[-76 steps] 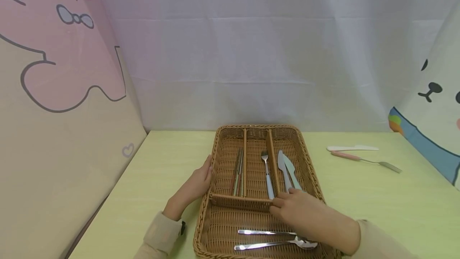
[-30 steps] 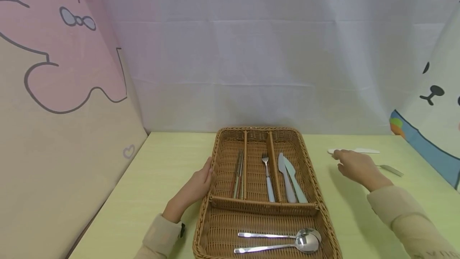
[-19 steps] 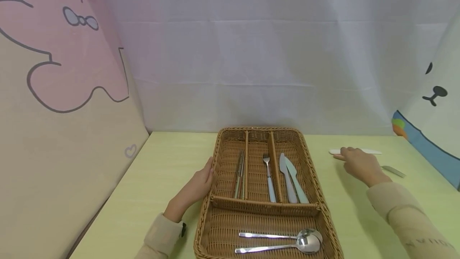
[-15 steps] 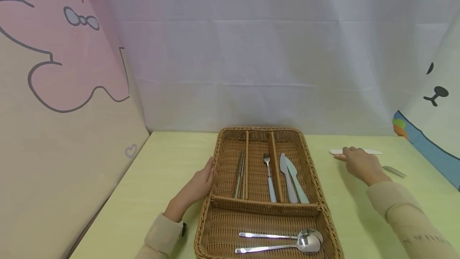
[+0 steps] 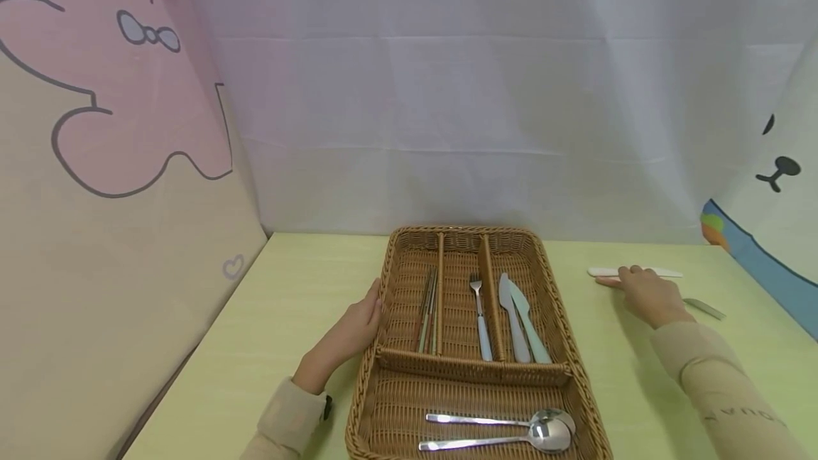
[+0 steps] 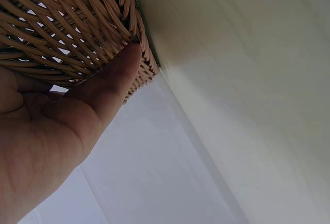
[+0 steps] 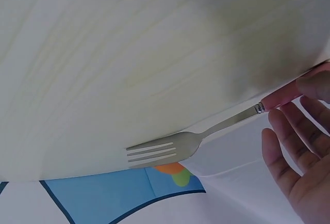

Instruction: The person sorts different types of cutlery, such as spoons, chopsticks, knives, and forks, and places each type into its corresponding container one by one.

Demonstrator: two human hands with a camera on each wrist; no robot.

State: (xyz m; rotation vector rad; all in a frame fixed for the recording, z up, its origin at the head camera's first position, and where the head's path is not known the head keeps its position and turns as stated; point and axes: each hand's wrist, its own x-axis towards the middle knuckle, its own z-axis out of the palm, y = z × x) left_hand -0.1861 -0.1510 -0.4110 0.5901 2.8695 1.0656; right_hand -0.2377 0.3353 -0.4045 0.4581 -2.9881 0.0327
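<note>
My left hand [image 5: 351,326] rests against the left wall of a brown wicker basket [image 5: 366,389]. In the left wrist view, one finger [image 6: 116,74] lies straight along the weave. At the right of the table, my right hand [image 5: 653,295] pinches the pink handle of a fork [image 7: 178,146] between thumb and fingers. The fork's metal head points right, close over the table. Right behind this hand lies a white knife [image 5: 664,272], partly covered by the fingers in the head view.
Dividers part the basket. Chopsticks [image 5: 426,311] lie in its left section, a blue-handled fork [image 5: 482,332] in the middle, a grey knife [image 5: 515,325] and a mint knife [image 5: 532,325] at right. Two spoons [image 5: 549,435] fill the front section. A curtain [image 5: 409,126] hangs behind the table.
My right hand has left the basket, reached right and come down on the pink fork's handle. The left hand has stayed at the basket's side.
</note>
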